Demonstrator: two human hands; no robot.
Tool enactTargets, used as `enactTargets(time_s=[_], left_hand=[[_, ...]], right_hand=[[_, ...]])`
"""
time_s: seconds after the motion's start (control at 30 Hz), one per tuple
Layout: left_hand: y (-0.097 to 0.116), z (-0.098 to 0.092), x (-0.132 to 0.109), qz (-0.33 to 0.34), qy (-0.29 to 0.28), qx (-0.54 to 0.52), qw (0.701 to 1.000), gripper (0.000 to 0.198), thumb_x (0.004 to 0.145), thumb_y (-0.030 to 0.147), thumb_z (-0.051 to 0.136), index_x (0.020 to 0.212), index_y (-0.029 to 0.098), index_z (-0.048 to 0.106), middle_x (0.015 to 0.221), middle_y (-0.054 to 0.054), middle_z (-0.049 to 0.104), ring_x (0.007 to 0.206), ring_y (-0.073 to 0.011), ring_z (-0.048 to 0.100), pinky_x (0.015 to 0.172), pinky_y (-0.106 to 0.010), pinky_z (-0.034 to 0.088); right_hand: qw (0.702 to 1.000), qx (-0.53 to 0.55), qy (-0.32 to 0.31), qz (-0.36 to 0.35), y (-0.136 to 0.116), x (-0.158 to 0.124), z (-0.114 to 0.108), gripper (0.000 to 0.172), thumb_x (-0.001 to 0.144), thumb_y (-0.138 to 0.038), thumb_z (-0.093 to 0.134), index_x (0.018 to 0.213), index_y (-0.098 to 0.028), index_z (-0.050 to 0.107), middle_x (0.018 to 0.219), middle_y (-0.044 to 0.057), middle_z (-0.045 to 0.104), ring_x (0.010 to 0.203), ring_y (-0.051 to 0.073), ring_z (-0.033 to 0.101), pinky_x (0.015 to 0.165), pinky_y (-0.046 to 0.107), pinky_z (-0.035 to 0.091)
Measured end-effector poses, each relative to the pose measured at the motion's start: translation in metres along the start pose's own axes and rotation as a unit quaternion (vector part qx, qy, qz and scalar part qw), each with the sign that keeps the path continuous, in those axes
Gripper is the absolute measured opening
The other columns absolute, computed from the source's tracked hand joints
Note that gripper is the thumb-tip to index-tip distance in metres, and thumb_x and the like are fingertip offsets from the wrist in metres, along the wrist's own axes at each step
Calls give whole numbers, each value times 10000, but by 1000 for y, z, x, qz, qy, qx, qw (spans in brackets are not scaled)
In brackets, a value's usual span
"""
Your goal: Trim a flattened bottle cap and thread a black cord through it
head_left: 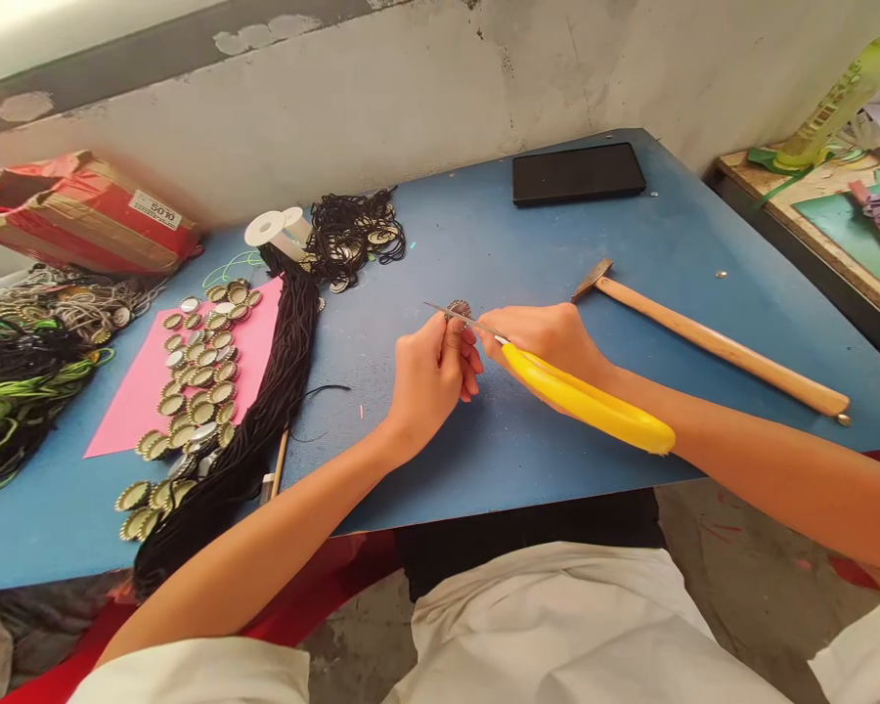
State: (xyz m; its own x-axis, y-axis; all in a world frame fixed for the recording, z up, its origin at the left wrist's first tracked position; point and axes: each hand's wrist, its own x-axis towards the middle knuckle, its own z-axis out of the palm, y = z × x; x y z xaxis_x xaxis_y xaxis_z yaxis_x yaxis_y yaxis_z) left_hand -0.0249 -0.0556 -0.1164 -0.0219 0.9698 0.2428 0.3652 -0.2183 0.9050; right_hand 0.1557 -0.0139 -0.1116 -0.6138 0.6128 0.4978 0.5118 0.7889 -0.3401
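Over the middle of the blue table, my left hand [432, 367] pinches a metal bottle cap [458, 309] between thumb and fingers. My right hand [547, 342] is closed around scissors with a thick yellow handle [591, 396]. Their thin pointed blade reaches left across the cap, close to my left fingertips. Whether the blade touches the cap is hard to tell. Left of my left hand, a long bundle of black cord [293, 323] lies along a pink sheet [136, 396] covered with several loose bottle caps [201, 376].
A hammer [726, 342] lies to the right on the blue table [425, 244], below a black phone [579, 174]. White spools [268, 230] and tangled black cords [352, 230] sit near the wall. A red taped box [95, 215] and a cord heap [29, 391] occupy the left.
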Motion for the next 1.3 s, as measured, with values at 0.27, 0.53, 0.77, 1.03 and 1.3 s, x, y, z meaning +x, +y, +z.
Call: enactTargets(time_s=[0.27,0.53,0.77,1.03,1.3], left_hand=[[2,4,-3,-30,8,-50,998,568,1135,713,577,848,223,561,618,24,669,393,-95,599,374,-180,454],[1,11,-4,-13,46,-83,995,604,1104,775,598,836,237,544,569,45,630,382,-117,601,374,-218,495],[-4,19,-4,38,93,-71,992,591,1134,768,541,858,244,527,586,65,597,417,-115,612,419,-224,508],[-7,-9,22,46,90,57,993,489,1177,606,529,875,230,608,613,42,648,411,-99,560,445,-219,434],[-2,-41,35,4,-390,173,904,494,1113,496,600,715,220,695,519,17,612,450,-123,487,508,-236,381]], right_hand=[[983,148,9,104,-22,0,-18,435,1156,-280,446,726,-233,491,704,29,642,640,156,538,669,338,361],[915,361,75,166,-29,-1,-9,498,1173,-441,603,712,-253,599,723,-7,756,675,160,709,727,319,586],[838,459,167,242,-35,7,4,444,1057,-557,796,748,-249,712,704,1,779,574,173,737,610,333,666],[807,505,168,258,-29,10,-3,407,993,-600,859,852,-230,766,800,15,826,715,189,819,752,345,753],[797,478,215,299,-1,23,-25,406,987,-611,875,899,-230,766,847,36,810,801,209,847,758,350,741]])
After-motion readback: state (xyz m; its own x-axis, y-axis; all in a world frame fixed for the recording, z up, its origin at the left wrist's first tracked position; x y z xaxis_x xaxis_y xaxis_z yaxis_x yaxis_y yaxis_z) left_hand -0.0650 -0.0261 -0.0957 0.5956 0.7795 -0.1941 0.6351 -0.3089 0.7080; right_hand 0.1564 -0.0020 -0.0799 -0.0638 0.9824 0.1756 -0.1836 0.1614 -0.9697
